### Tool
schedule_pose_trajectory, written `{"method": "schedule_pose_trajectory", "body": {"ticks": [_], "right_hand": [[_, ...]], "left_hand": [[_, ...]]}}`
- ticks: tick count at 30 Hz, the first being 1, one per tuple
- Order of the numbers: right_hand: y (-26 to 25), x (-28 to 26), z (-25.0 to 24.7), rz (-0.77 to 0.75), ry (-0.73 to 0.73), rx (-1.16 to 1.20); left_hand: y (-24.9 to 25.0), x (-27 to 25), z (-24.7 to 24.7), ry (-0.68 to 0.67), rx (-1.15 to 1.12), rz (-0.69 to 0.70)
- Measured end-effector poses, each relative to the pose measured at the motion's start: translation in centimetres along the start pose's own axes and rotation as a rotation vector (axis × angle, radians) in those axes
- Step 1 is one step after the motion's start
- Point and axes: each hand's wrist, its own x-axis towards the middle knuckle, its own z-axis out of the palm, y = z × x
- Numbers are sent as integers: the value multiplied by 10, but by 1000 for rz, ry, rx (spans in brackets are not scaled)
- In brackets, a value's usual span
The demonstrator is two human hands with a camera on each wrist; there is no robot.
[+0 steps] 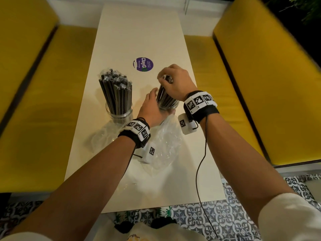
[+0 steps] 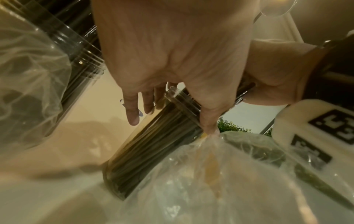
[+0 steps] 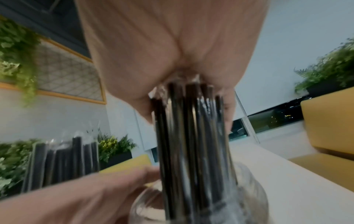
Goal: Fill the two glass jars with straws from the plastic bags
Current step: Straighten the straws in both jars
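Counter (image 1: pixel 139 32): a long cream top, seen from above, flanked on both sides by yellow benches (image 1: pixel 243 84); the far half is bare except for a round purple sticker (image 1: pixel 144 64).
Left jar (image 1: pixel 119 112): stood near the counter's left edge, packed with upright black straws (image 1: pixel 116 89) in clear wrappers.
Right jar (image 1: pixel 168 106): placed near the middle of the counter, well apart from the left jar, part-filled with black straws.
Right hand (image 1: pixel 175 82): fingers are curled round the tops of a bundle of straws (image 3: pixel 191 136), which is held upright with its lower ends inside the right jar.
Left hand (image 1: pixel 152 108): fingers are wrapped around the side of the right jar, as seen from the left wrist.
Plastic bags (image 1: pixel 165 145): crumpled clear film is lying on the counter just in front of both jars, on the near side.
Near edge: open cream surface is left between the bags and the counter's front edge; patterned floor tiles (image 1: pixel 225 216) are seen below.
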Motion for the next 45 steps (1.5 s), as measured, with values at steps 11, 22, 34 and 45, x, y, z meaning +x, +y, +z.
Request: {"method": "schedule_pose_trajectory", "body": {"ticks": [11,22,34,45], "right_hand": [[-1,-4,-6,182,20,-26],[11,-38,-27,159,-128,-17],[4,-37,-3,183,101,118],[14,-32,16,-41,108,82]], "left_hand": [[0,-2,-1,8,5,8],[-2,-3,-1,4,4,32],[-3,1,0,19,-19,31],[-2,0,1,18,-11,40]]}}
